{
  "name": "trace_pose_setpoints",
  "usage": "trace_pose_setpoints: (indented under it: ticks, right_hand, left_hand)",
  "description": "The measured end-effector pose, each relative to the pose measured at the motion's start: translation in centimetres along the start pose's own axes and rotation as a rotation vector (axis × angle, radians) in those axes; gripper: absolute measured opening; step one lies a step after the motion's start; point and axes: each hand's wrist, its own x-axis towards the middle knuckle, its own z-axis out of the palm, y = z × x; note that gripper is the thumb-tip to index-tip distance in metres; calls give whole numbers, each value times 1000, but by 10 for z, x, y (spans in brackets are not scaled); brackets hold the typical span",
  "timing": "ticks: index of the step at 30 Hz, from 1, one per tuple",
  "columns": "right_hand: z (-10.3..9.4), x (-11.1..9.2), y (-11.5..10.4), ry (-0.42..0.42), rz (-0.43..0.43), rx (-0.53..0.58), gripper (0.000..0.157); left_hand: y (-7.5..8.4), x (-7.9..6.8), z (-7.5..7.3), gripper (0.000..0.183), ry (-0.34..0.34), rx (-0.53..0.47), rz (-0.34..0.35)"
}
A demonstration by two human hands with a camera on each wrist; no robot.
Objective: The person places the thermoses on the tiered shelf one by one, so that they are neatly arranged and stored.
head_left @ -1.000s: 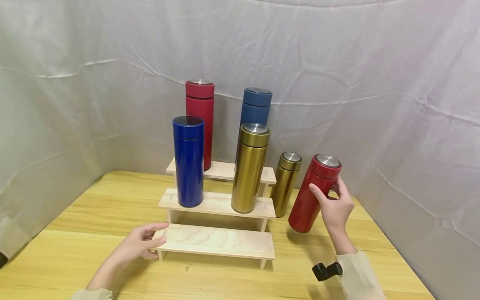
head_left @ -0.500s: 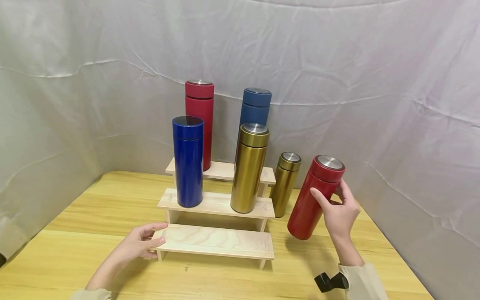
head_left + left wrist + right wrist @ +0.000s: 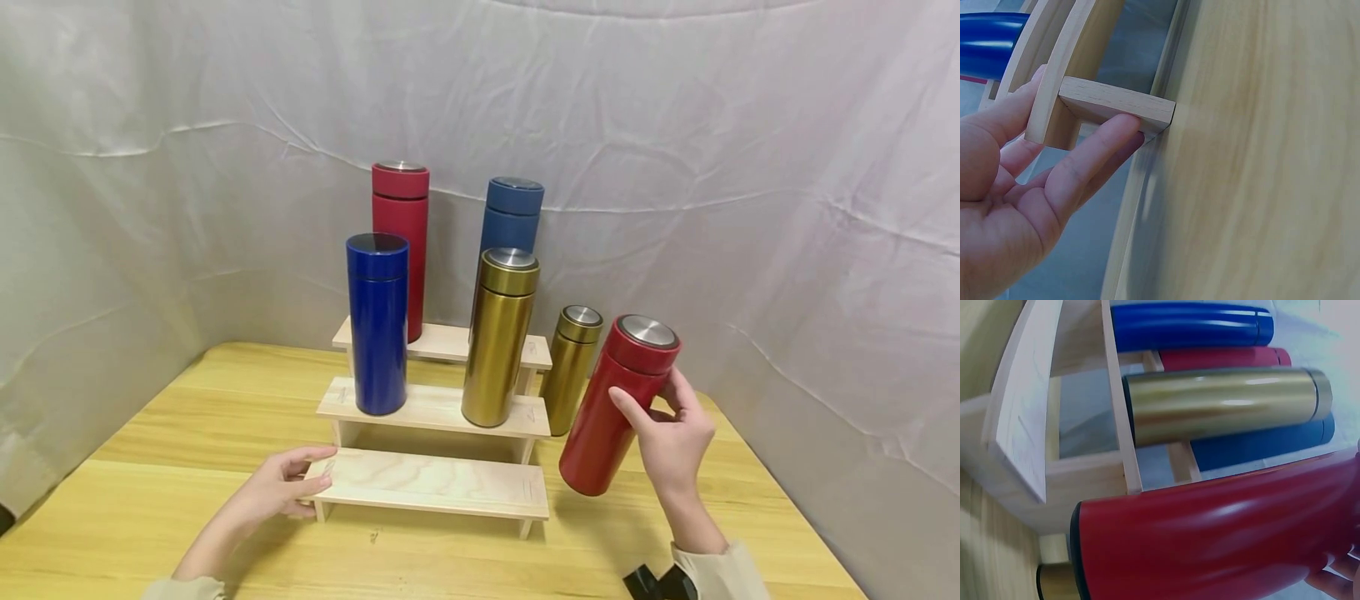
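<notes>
My right hand (image 3: 675, 437) grips a red thermos bottle (image 3: 618, 408) near its upper part, thumb on the near side. The bottle tilts, its steel-topped lid leaning right, and hangs above the table to the right of the stand. In the right wrist view the red bottle (image 3: 1222, 544) fills the lower part, with only a few fingertips showing. My left hand (image 3: 273, 487) holds the left end of the lowest step of a three-step wooden stand (image 3: 442, 483). In the left wrist view, fingers of the left hand (image 3: 1035, 181) touch the step's leg (image 3: 1116, 103).
A glossy blue thermos (image 3: 378, 333) and a gold thermos (image 3: 498, 350) stand on the middle step. Behind them, a red thermos (image 3: 401, 217) and a duller blue one (image 3: 512, 221) stand on the top step. A shorter gold thermos (image 3: 572, 371) stands right of the stand.
My right hand has brought the red thermos lower and closer to me; in the last half second it has also shifted left toward the stand. The left hand has stayed in place.
</notes>
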Motion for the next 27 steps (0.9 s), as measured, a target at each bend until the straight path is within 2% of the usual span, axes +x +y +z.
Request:
trace_pose_setpoints:
  ticks: [9,15,21,27]
  right_hand:
    - [10,-9,-36,-35,9,113,47]
    - [18,-15,-49,-62,27,171,45]
    - [28,-19,-44,-67,6,271,44]
    - [40,-24,-36,-66,-2,310,49]
  left_hand:
    - [-1,-1,-1,58,-24,-12,11]
    - [-1,-1,-1,58,-26,-15,12]
    - [-1,-1,-1,58,-23,-12,8]
    - [0,0,-1,57,-27,-14,11]
